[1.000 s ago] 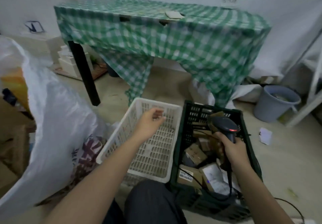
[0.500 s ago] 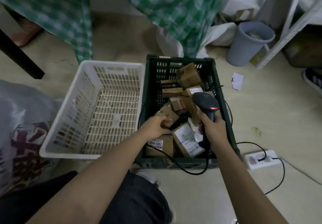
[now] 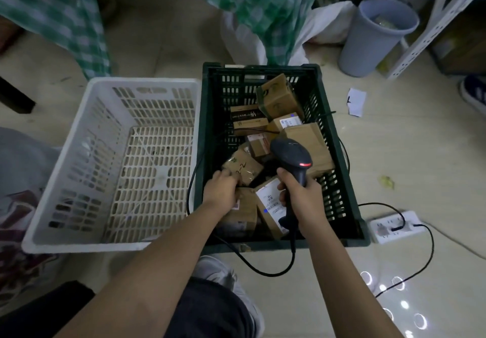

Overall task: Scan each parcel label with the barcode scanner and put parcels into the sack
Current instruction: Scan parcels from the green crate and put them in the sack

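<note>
A dark green crate (image 3: 339, 137) on the floor holds several small brown cardboard parcels, some with white labels. My left hand (image 3: 222, 190) reaches into the crate and grips a small brown parcel (image 3: 243, 166) with handwriting on it. My right hand (image 3: 299, 195) holds the black barcode scanner (image 3: 292, 157) by its handle over the crate's near right part, its red light on. A labelled parcel (image 3: 269, 200) lies just under the scanner. The white sack (image 3: 18, 179) shows at the left edge.
A white slotted basket (image 3: 110, 164) stands left of the crate. A grey bin (image 3: 376, 35) and white shelving (image 3: 431, 21) are at the far right. A power strip (image 3: 397, 227) with cables lies right of the crate. Green checked cloth (image 3: 263, 3) hangs behind.
My left hand came down from above the white basket into the green crate and closed on a small parcel. The view tilted down towards the crates. The scanner stays in my right hand.
</note>
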Motion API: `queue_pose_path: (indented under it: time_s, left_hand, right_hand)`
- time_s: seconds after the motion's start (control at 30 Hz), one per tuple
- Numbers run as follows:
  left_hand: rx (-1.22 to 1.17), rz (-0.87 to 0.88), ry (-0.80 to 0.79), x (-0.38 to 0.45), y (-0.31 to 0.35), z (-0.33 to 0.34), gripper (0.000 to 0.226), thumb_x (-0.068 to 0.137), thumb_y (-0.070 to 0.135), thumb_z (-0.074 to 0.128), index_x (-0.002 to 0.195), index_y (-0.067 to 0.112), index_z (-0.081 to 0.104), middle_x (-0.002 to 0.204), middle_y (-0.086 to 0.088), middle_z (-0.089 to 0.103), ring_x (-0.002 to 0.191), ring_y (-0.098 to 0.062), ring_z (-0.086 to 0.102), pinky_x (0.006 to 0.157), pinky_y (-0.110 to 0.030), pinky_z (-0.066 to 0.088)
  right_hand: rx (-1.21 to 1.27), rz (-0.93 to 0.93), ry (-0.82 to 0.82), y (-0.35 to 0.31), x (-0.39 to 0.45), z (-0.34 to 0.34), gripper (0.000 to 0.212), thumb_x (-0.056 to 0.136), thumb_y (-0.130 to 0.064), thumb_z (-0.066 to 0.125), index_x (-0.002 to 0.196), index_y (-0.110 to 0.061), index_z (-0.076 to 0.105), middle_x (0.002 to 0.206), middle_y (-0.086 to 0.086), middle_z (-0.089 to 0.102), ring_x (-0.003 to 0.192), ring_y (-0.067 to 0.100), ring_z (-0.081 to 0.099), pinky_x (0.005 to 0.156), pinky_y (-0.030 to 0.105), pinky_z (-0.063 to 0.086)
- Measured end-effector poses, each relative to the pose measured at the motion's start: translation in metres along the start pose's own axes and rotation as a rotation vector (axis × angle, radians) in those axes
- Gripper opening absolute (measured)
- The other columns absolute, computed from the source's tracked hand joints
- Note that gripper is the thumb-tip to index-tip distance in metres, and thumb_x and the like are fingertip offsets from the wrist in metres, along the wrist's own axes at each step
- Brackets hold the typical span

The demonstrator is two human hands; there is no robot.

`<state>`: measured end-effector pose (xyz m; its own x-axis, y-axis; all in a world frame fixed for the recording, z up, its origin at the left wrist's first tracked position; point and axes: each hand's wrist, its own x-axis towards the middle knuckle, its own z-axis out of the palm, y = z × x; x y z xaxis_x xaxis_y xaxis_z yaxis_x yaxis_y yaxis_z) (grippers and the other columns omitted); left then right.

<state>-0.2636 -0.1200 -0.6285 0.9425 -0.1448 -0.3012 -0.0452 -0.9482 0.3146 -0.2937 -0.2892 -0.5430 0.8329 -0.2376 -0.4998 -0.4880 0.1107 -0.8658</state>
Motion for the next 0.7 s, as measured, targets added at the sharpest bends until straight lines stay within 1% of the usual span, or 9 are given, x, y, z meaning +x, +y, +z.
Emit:
queue_pose_path:
  time_s: [0.07,0.1,0.13,0.2,0.27,0.4,0.47,0.6,0.7]
  left_hand:
    - [-0.051,0.042,0.019,0.002,-0.003,0.003,0.028,0.094,0.025,0.054,0.12,0.019,0.064,0.128,-0.006,0.055,0.115,-0.027,0.044,0.084,-0.035,0.044]
    - [-0.057,0.056,-0.01,0.002,-0.005,0.004,0.03,0.095,0.031,0.054,0.122,0.021,0.064,0.132,-0.005,0.054,0.118,-0.026,0.042,0.088,-0.034,0.043]
    - [-0.04,0.074,-0.065,0.001,-0.007,0.006,0.038,0.093,0.04,0.056,0.126,0.023,0.062,0.138,-0.003,0.05,0.125,-0.027,0.038,0.096,-0.034,0.041]
    - [-0.042,0.109,-0.216,-0.001,-0.009,0.007,0.067,0.082,0.056,0.063,0.14,0.025,0.049,0.153,-0.002,0.033,0.14,-0.029,0.022,0.113,-0.04,0.026]
    - [-0.085,0.117,-0.304,-0.003,-0.008,0.005,0.09,0.072,0.058,0.073,0.146,0.025,0.035,0.156,-0.003,0.026,0.144,-0.03,0.014,0.117,-0.046,0.017]
    - [0.112,0.204,-0.411,-0.007,-0.004,0.006,0.104,0.067,0.052,0.08,0.15,0.022,0.024,0.153,-0.009,0.026,0.141,-0.032,0.02,0.113,-0.048,0.027]
    - [0.093,0.183,-0.355,-0.012,-0.001,0.003,0.099,0.071,0.05,0.077,0.15,0.023,0.025,0.15,-0.01,0.032,0.136,-0.032,0.027,0.106,-0.044,0.038]
    - [-0.175,0.13,-0.21,-0.019,0.002,-0.034,0.091,0.072,0.05,0.076,0.147,0.025,0.03,0.141,-0.008,0.044,0.13,-0.029,0.039,0.102,-0.043,0.042]
    - [-0.583,0.079,-0.1,-0.035,-0.004,-0.081,0.08,0.073,0.044,0.08,0.14,0.028,0.04,0.131,0.006,0.052,0.124,-0.016,0.049,0.103,-0.035,0.043]
  right_hand:
    - [-0.01,0.006,0.006,0.001,0.004,0.001,0.022,0.088,-0.021,0.07,0.083,-0.002,0.06,0.061,0.005,0.056,0.046,0.013,0.049,0.044,0.023,0.041]
    - [-0.015,0.009,0.006,0.002,0.006,0.001,0.023,0.088,-0.021,0.069,0.082,-0.001,0.06,0.06,0.005,0.056,0.046,0.013,0.048,0.043,0.023,0.04]
    - [-0.015,0.013,0.006,0.002,0.008,0.001,0.023,0.088,-0.021,0.069,0.081,-0.002,0.059,0.06,0.005,0.056,0.045,0.013,0.048,0.043,0.022,0.04]
    - [-0.009,0.021,0.011,0.004,0.011,0.0,0.022,0.088,-0.022,0.07,0.081,-0.003,0.059,0.061,0.005,0.057,0.044,0.012,0.048,0.045,0.023,0.04]
    - [-0.003,0.033,0.014,0.005,0.011,0.0,0.022,0.088,-0.022,0.07,0.084,-0.003,0.06,0.063,0.005,0.058,0.045,0.012,0.049,0.046,0.024,0.041]
    - [0.009,0.071,0.018,0.006,0.007,0.001,0.021,0.088,-0.021,0.069,0.092,-0.003,0.061,0.065,0.005,0.059,0.046,0.013,0.049,0.047,0.025,0.042]
    - [0.0,0.07,0.013,0.004,0.002,0.002,0.021,0.088,-0.022,0.069,0.091,-0.003,0.061,0.064,0.005,0.058,0.047,0.013,0.05,0.046,0.025,0.043]
    - [0.014,0.009,0.028,-0.01,-0.014,0.005,0.023,0.087,-0.025,0.07,0.077,-0.006,0.062,0.06,0.004,0.058,0.051,0.015,0.052,0.054,0.03,0.043]
    - [0.035,-0.093,0.025,-0.027,-0.03,0.016,0.024,0.087,-0.026,0.07,0.075,-0.009,0.058,0.062,0.006,0.054,0.054,0.017,0.05,0.058,0.032,0.042]
